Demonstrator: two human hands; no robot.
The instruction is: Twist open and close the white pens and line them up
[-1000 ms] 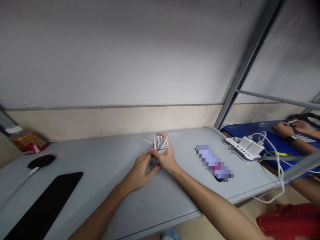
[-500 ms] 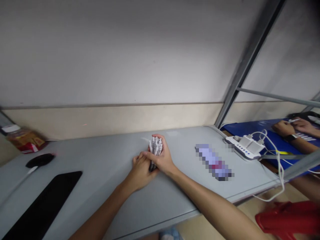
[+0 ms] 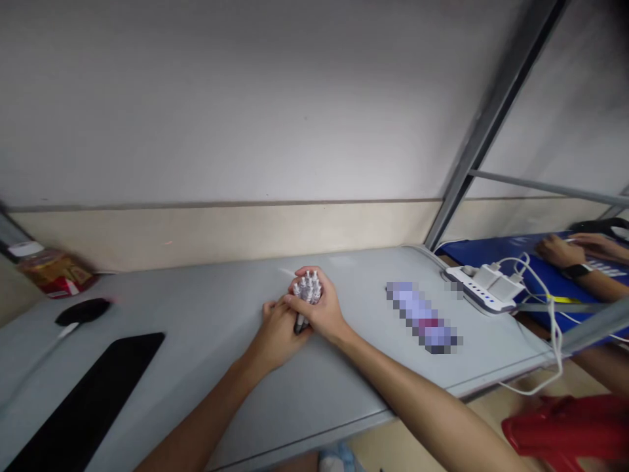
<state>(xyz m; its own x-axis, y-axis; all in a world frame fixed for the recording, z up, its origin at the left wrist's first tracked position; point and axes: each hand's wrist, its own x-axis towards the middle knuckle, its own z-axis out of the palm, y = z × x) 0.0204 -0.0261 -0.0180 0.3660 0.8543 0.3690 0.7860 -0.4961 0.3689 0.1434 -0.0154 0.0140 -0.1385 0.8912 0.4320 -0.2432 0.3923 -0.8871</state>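
Note:
A bundle of white pens [image 3: 308, 287] stands roughly upright over the middle of the grey desk, tips or click ends pointing up. Wrapped round its right side is my right hand [image 3: 328, 309], thumb across the front. My left hand [image 3: 281, 333] closes round the lower left of the same bundle, its fingers partly hidden behind the pens and under the right thumb. One pen's dark lower end [image 3: 299, 326] shows between the two hands. The exact number of pens cannot be made out.
A blurred-out phone [image 3: 421, 318] and a white power strip [image 3: 481, 288] with cables lie to the right. On the left are a black mat [image 3: 93, 400], a round black charger [image 3: 82, 311] and a jar [image 3: 55, 272]. Another person's hands [image 3: 560, 252] are beyond the metal post [image 3: 472, 164].
The pens have tilted slightly, their upper ends now more toward me and bunched more evenly. Both hands stay closed round them. The view has shifted a little.

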